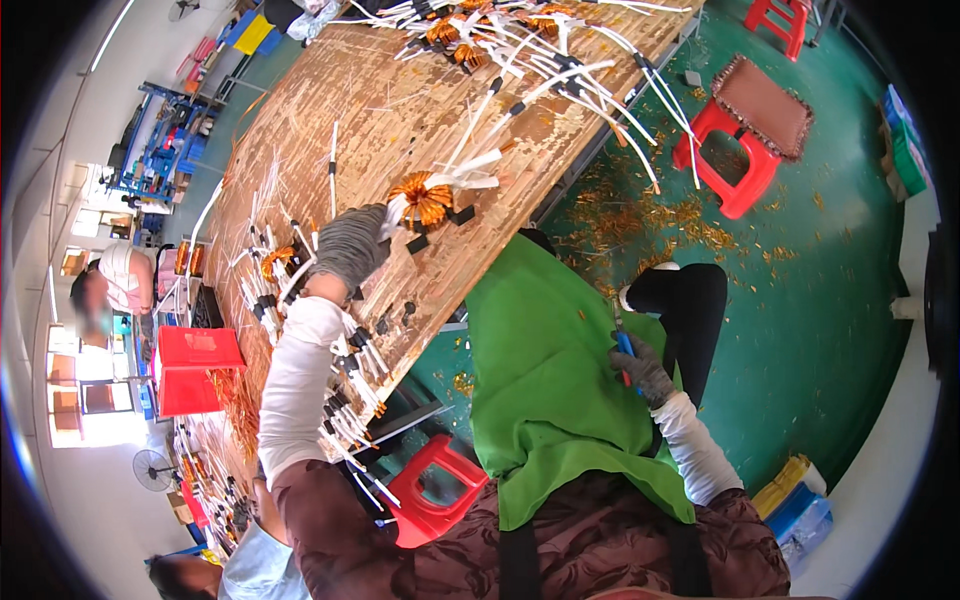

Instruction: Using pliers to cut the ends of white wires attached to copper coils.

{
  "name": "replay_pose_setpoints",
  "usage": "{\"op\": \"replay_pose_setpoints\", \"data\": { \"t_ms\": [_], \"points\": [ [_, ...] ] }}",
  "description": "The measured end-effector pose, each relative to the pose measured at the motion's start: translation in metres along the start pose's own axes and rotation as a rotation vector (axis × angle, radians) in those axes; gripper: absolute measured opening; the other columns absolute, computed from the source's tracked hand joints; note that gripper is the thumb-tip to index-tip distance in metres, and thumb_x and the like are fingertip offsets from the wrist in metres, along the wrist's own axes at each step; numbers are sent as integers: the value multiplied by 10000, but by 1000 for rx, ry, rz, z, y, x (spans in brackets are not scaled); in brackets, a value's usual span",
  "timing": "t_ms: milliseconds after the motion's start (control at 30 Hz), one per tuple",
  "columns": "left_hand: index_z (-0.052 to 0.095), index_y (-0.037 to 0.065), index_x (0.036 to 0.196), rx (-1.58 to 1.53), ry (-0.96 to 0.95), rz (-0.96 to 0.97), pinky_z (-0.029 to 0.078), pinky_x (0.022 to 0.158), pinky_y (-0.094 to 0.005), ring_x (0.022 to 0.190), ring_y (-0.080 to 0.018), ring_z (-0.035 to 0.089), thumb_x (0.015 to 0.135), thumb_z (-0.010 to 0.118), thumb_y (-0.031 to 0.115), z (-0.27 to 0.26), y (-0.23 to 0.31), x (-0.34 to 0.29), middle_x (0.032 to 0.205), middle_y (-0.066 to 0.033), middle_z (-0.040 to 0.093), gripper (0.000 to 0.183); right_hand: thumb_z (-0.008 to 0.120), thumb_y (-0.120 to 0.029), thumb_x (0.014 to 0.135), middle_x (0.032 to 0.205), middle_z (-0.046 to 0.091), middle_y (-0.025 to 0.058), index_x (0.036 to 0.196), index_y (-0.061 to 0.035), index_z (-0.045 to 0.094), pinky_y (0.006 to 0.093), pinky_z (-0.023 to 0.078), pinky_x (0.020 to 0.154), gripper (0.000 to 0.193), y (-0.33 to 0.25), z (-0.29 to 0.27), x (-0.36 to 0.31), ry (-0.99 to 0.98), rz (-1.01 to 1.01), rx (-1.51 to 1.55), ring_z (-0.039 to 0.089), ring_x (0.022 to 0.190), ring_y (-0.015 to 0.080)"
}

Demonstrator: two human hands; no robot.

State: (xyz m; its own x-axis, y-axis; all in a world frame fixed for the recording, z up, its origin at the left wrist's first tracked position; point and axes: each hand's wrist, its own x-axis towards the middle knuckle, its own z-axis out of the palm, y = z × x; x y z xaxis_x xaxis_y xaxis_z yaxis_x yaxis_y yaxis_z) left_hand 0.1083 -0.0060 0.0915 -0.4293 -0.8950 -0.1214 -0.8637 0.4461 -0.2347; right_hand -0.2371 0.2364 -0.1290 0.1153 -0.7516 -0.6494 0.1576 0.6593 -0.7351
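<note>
My left hand (350, 247), in a grey glove, is closed at the near side of a copper-wound ring coil (425, 200) on the wooden table. White sleeved leads stick out from the coil, and my fingertips are at its white part. Small black pieces (417, 243) lie beside it. Away from the table, over my green apron (555, 365), my right hand (648, 372) is also gloved in grey. It is wrapped round pliers (625, 345) with blue and red handles, metal tip pointing up; their jaws are too small to make out.
More coils with white leads (470, 45) are heaped at the table's far end, others (275, 265) along its left side. Red stools (730, 160) stand right and below (435, 490). Copper scraps (650, 225) litter the green floor. A co-worker (265, 560) sits at lower left.
</note>
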Motion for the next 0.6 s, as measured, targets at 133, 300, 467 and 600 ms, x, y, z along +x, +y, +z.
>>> {"op": "replay_pose_setpoints", "data": {
  "t_ms": [133, 300, 467, 600],
  "points": [
    [566, 91, 1025, 27, -183, -8, 474, 743, -418, 846, -340, 601, 716, 673, 285, 38, -5, -11, 927, -148, 619, 381, 660, -166, 758, 793, 536, 27, 1247, -52, 459, 242, 413, 501, 540, 12, -3, 15, -4, -93, 9, 487, 575, 90],
    [532, 123, 1186, 60, -410, -101, 465, 830, -406, 930, -334, 590, 771, 629, 245, 36, -2, -15, 1047, -156, 588, 443, 680, -177, 750, 846, 554, 36, 1221, -34, 473, 280, 450, 675, 534, 14, -2, 17, -1, -115, -86, 508, 755, 125],
    [607, 88, 1059, -271, 84, 40, 469, 829, -380, 897, -304, 602, 841, 526, 112, 3, 21, 39, 1014, -143, 609, 234, 676, -183, 750, 849, 554, 43, 1190, -27, 490, 286, 451, 680, 502, 13, -2, 22, 15, -120, -184, 514, 746, 131],
    [623, 59, 1009, -569, 344, 218, 485, 727, -357, 809, -299, 612, 826, 552, 93, 63, 44, 105, 917, -156, 630, 199, 672, -191, 738, 871, 571, 79, 1172, -20, 496, 307, 455, 696, 498, 3, 6, 19, 44, -189, -319, 540, 758, 157]
  ]
}}
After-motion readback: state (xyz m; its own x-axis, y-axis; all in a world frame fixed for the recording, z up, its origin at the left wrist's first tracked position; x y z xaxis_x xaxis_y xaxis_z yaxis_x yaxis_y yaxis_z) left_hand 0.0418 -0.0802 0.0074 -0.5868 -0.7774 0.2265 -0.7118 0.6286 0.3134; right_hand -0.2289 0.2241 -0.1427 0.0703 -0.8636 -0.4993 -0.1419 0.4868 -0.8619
